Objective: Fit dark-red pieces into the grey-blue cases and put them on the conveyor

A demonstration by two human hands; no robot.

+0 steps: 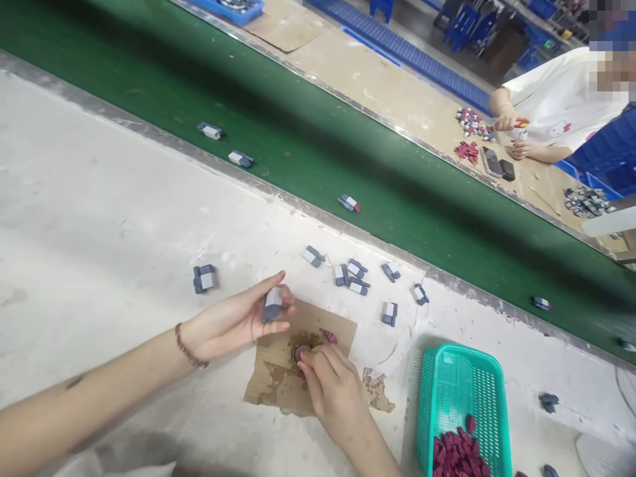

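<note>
My left hand (233,321) holds a small dark blue-grey plastic piece with a light grey panel (272,305) between thumb and fingers, raised above the bench. My right hand (335,384) is pinched low over a round dark-rimmed cap (301,352) on a stained cardboard sheet (342,324). Its fingertips hide whatever they grip; a bit of dark red shows just beneath them. A dark red plastic piece (330,337) lies on the cardboard close to the right knuckles. Several more blue-grey pieces (358,285) lie beyond the cardboard, and one (203,279) rests left of it.
At right, a green basket (427,397) contains many dark red pieces (460,454). A green conveyor belt (293,179) crosses behind the bench, carrying several blue-grey pieces (241,158). Across it, a co-worker (556,99) handles parts at another table (358,86).
</note>
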